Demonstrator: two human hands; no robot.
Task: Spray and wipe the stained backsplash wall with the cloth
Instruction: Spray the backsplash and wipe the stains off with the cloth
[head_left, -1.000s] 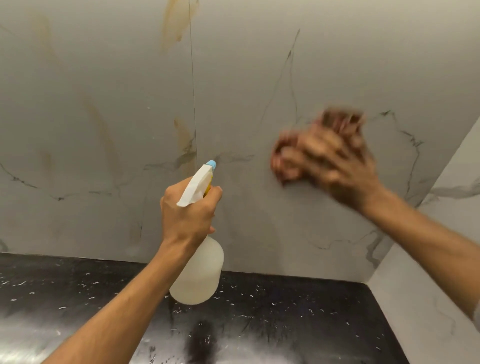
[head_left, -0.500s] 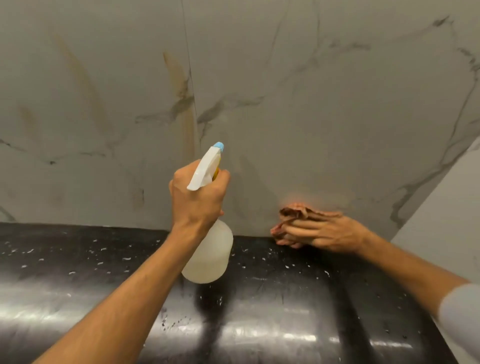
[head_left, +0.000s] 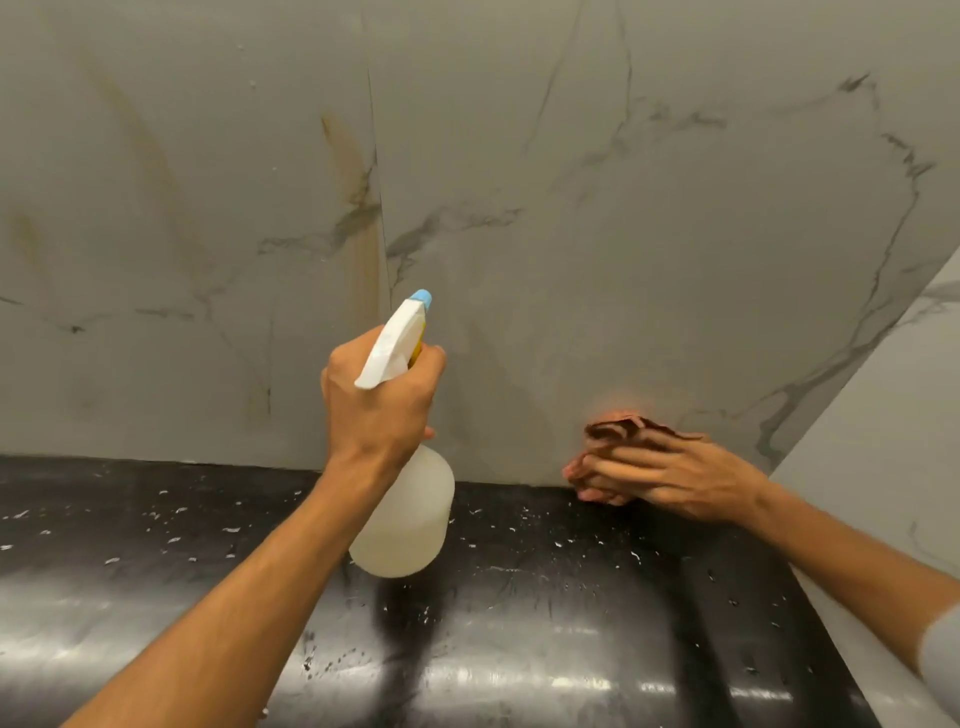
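Cloth (head_left: 626, 434) soft, bunches easily; right hand (head_left: 670, 480) presses it flat-fingered on wall (head_left: 623, 234). Left hand (head_left: 379, 405) wraps bottle (head_left: 410, 519) neck; light, slippery.

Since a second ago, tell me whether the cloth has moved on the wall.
Yes. The cloth in the right hand has come down from mid-wall to the wall's bottom edge, just above the counter.

A kitchen is showing here: a marble-look backsplash wall (head_left: 597, 260) is rising behind a glossy black countertop (head_left: 571, 623) speckled with droplets.
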